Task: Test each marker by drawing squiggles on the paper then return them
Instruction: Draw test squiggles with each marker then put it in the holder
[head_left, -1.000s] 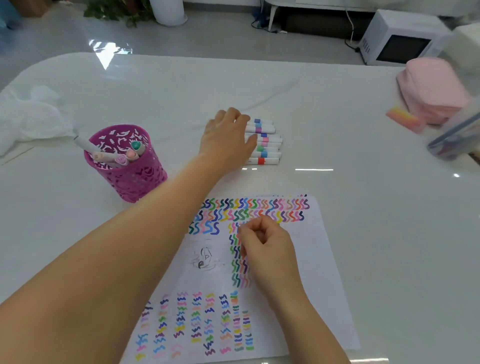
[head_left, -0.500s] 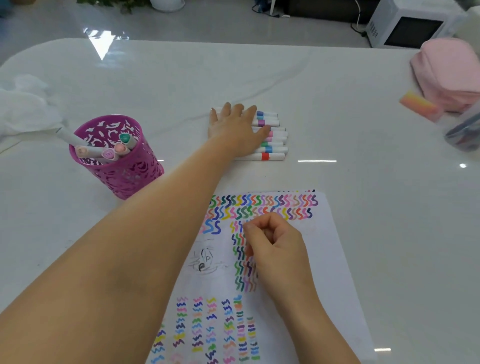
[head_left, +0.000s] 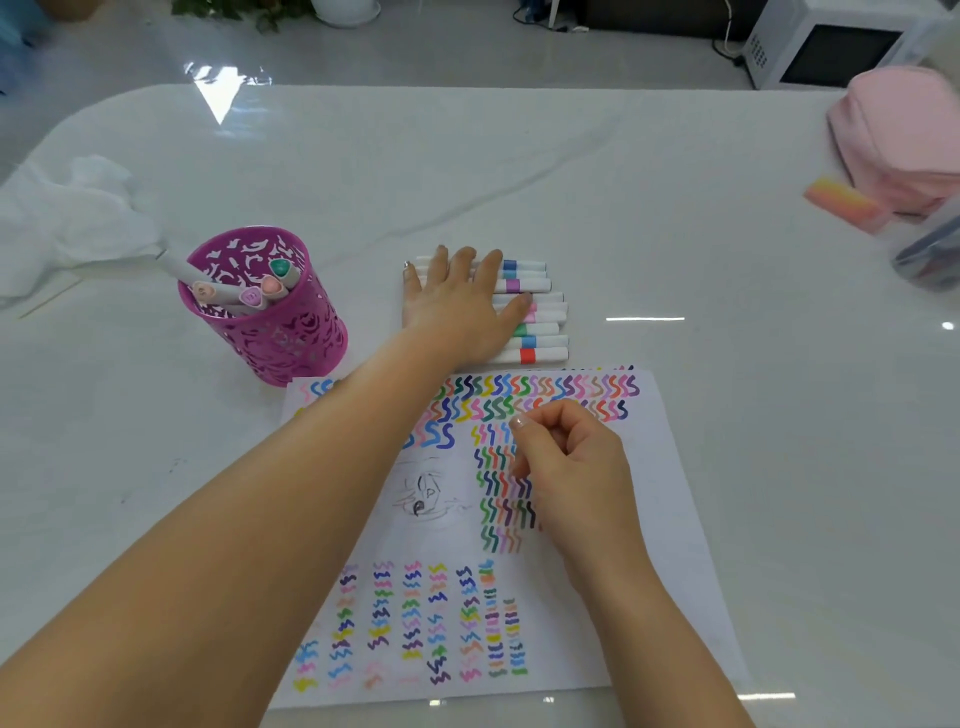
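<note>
Row of markers (head_left: 540, 328) on the white surface (head_left: 675, 234), just beyond the far edge of the paper (head_left: 649, 519). White barrels lie side by side, coloured bands lined up toward one end. Laid flat and parallel, probably so each colour reads at a glance and none rolls away.

Left hand (head_left: 457, 306) rests palm-down across the row. Fingers straight and slightly spread, pressing on the barrels, gripping none. It may be squaring the row or feeling for the next one to test; cannot say which. Left forearm stretches long over the near-left part of the sheet.

Right hand (head_left: 566, 467) sits on the paper over the middle block of squiggles, wrist low. Fingers curled into a loose fist, thumb tip against forefinger. No marker shows in it; judged empty, likely parked there to pin the sheet.

Paper crowded with squiggles in many colours, so testing seems well along.

Pink cut-out cup (head_left: 270, 338) stands left of the row and holds a few thicker pens (head_left: 249, 293), leaning, caps up.
</note>
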